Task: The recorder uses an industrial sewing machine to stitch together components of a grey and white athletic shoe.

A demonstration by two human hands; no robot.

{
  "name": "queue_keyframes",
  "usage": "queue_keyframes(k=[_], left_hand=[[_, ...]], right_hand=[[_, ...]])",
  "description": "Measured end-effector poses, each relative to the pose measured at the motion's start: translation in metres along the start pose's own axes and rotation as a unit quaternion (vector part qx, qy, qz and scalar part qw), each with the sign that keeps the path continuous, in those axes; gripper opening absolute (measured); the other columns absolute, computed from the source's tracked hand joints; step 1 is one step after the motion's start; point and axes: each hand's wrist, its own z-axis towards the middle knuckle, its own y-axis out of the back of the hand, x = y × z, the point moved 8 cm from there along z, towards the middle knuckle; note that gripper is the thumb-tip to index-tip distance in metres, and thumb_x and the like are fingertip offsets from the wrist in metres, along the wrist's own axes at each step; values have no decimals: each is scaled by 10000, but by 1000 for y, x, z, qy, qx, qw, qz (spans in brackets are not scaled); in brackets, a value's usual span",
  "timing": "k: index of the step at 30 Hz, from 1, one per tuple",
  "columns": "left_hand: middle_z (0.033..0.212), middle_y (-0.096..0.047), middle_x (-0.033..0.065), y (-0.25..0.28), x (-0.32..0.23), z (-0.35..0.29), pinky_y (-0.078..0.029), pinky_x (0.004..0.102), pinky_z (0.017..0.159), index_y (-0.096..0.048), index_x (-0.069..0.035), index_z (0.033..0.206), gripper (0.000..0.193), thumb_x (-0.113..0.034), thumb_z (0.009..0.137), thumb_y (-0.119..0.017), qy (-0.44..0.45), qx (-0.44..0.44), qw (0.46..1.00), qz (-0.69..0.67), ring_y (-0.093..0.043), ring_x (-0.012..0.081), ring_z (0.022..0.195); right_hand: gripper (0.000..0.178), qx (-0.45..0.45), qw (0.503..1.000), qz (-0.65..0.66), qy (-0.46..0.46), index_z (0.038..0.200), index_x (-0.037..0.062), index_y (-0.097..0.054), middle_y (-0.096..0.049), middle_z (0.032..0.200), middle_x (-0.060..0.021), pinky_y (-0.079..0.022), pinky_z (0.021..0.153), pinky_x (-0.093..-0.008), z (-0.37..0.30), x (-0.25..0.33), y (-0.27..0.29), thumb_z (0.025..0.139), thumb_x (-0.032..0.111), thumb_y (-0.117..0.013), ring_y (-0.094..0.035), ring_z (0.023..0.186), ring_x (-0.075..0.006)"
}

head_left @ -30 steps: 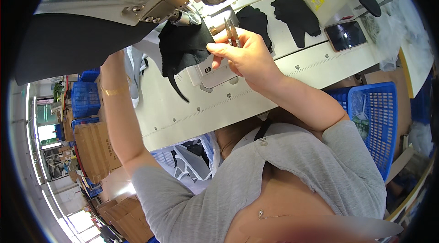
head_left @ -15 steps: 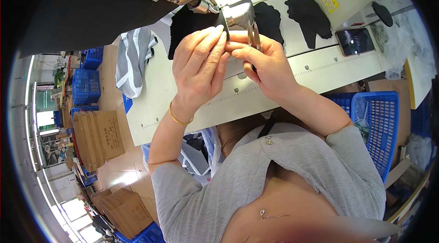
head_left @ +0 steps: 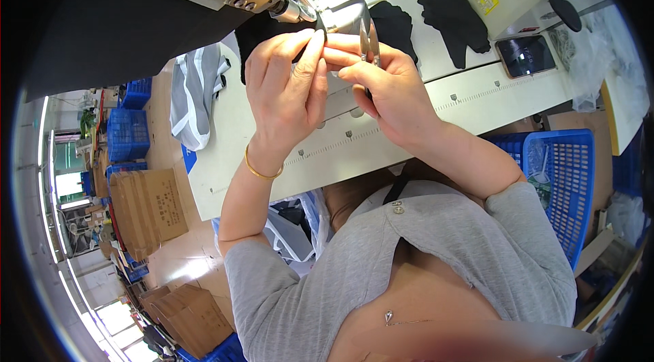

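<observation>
My left hand (head_left: pixel 286 86) pinches the edge of a piece of black fabric (head_left: pixel 251 34) between thumb and fingertips, just below a sewing machine's metal needle area (head_left: pixel 293 9). The fabric spreads out to the left, partly hidden behind my fingers. My right hand (head_left: pixel 395 93) is wrapped round a pair of thread snips (head_left: pixel 370 40), whose metal blades point up and away from me. Its outstretched index finger reaches the fabric's edge and meets my left fingertips. A thin gold bangle circles my left wrist.
Black fabric pieces (head_left: pixel 453 25) lie right of the machine, near a phone (head_left: pixel 524 55). A grey-and-white cloth bundle (head_left: pixel 194 93) rests on the table's left end. A blue basket (head_left: pixel 562 185) stands at my right; cardboard boxes (head_left: pixel 146 209) sit on the floor at left.
The view has shifted slightly. Both hands stay together beside the machine, with the fabric and snips still held; nothing has been let go.
</observation>
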Motion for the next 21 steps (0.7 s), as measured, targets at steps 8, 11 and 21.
queue_keyframes(k=[8,11,21], left_hand=[[1069,-655,144,-3,4,5,-486,385,865,-688,44,1088,263,8,833,-638,17,-6,1000,17,-611,294,987],[1066,-640,130,-4,7,2,-468,392,869,-670,50,1070,281,-31,800,-664,11,-24,999,24,-595,284,980],[1051,-633,149,-7,7,3,-474,402,870,-650,61,1061,272,-13,799,-643,26,-24,999,20,-592,307,984]], right_hand=[[425,4,1000,-1,7,1251,37,-616,-690,1100,-12,-329,481,-167,-2,5,-5,844,12,-496,-418,570,4],[415,14,1000,12,3,1240,44,-625,-693,1095,-10,-332,477,-169,-2,5,-8,845,17,-499,-423,570,5],[389,4,1000,15,8,1216,44,-638,-697,1066,-5,-338,468,-174,-1,5,-8,849,29,-508,-435,567,0]])
